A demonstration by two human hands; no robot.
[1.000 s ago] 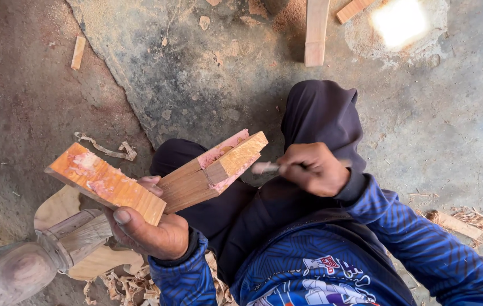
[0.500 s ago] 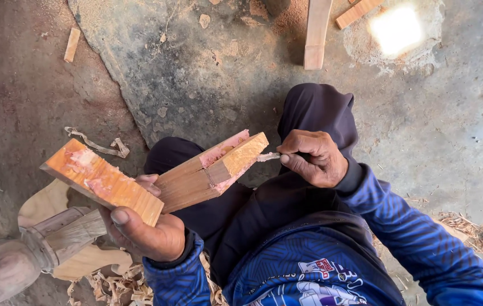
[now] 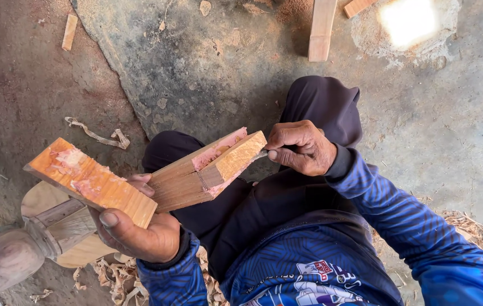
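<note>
Head view, looking down: a jointed wooden piece (image 3: 196,175) held up over the lap, made of two blocks meeting at an angle, with pinkish smears on the cut faces and along the seam. Upper block ending in a pale end face near the right hand; lower-left block (image 3: 91,181) a flat orange board with pink patches on top. Left hand (image 3: 134,229) gripping from below, thumb pressed on the board's near edge, fingers curled round the underside and closed on the wood. Right hand (image 3: 301,148) just beside the upper block's end, fingers bunched and pinching a thin tool (image 3: 259,154), only a short tip showing, touching the pale end face; kind of tool too small to tell. Blue patterned sleeves (image 3: 411,226) on both arms, dark trousers (image 3: 321,107) below the work. At lower left, a turned wooden leg (image 3: 15,255) resting across a rounded pale board (image 3: 40,198), with curled shavings (image 3: 111,277) beside it. Further out, a grey concrete floor (image 3: 196,68) with a twisted strip of shaving (image 3: 97,135), a small wood offcut (image 3: 70,31) at top left, a pale wooden bar (image 3: 321,28) at the top, and a bright sun patch (image 3: 409,22) at top right.
</note>
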